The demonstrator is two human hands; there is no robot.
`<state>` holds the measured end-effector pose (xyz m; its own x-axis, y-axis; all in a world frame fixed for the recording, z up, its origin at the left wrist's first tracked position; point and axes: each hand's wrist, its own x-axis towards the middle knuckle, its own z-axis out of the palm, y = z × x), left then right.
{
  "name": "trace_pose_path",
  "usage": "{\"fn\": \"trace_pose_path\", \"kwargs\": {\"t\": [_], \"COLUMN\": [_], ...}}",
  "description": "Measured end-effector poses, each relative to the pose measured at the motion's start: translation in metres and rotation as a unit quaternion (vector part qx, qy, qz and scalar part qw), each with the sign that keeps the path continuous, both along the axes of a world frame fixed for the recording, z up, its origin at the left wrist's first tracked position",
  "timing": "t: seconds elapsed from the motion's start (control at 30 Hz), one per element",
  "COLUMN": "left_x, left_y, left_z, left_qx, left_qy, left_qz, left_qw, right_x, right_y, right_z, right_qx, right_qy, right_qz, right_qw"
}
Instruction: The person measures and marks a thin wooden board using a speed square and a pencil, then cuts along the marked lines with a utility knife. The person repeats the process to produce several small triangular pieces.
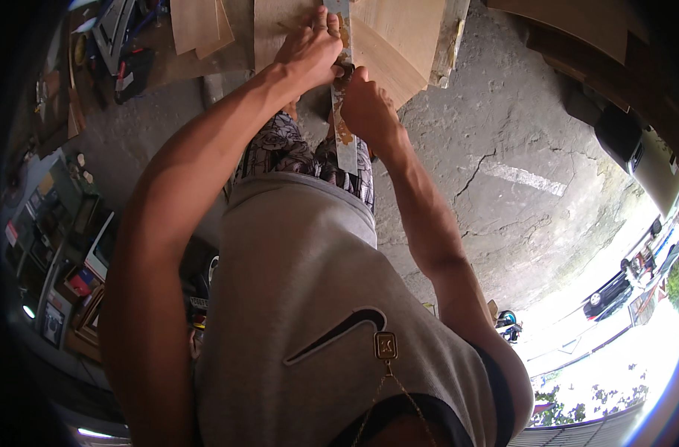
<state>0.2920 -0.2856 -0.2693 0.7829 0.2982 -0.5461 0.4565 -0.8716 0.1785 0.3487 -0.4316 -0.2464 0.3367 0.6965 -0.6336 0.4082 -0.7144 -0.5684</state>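
Note:
A long metal straightedge (345, 127), worn and stained with rust-brown patches, runs from the wooden sheets at the top down toward my thighs. My left hand (313, 48) presses on its upper part, fingers bent over the metal and thumb low near its edge. Just right of the strip, my right hand (368, 108) is closed in a fist, its thumb side up. Between the two hands a small dark piece (347, 70) shows; most of whatever the right fist holds is hidden. Under the straightedge lies a thin wooden sheet (280, 37), light brown.
More thin wood sheets (399, 45) fan out at the right of the straightedge. Hand tools (131, 74) lie at the upper left. Cracked concrete floor (496, 156) spreads right. Cluttered shelving (64, 276) stands left, and a pale vehicle (656, 167) is at the far right.

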Motion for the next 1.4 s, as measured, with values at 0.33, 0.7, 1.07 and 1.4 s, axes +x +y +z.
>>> {"fn": "trace_pose_path", "kwargs": {"t": [0.33, 0.7, 1.07, 1.4], "left_x": [0.002, 0.007, 0.0, -0.005], "left_y": [0.001, 0.0, 0.0, 0.003], "left_z": [0.017, 0.018, -0.002, -0.019], "left_qx": [-0.024, -0.072, 0.072, 0.021], "left_qy": [0.021, -0.006, -0.07, -0.018], "left_qz": [0.011, 0.017, -0.158, 0.01], "left_qw": [0.999, 0.997, 0.982, 1.0], "right_x": [0.016, 0.051, 0.06, 0.002], "right_y": [-0.005, 0.05, 0.063, 0.006], "right_z": [0.003, -0.038, -0.068, -0.015], "right_qx": [0.077, 0.128, 0.095, -0.058], "right_qy": [-0.019, -0.069, -0.141, -0.021], "right_qz": [-0.092, -0.054, 0.223, 0.029], "right_qw": [0.993, 0.988, 0.96, 0.998]}}
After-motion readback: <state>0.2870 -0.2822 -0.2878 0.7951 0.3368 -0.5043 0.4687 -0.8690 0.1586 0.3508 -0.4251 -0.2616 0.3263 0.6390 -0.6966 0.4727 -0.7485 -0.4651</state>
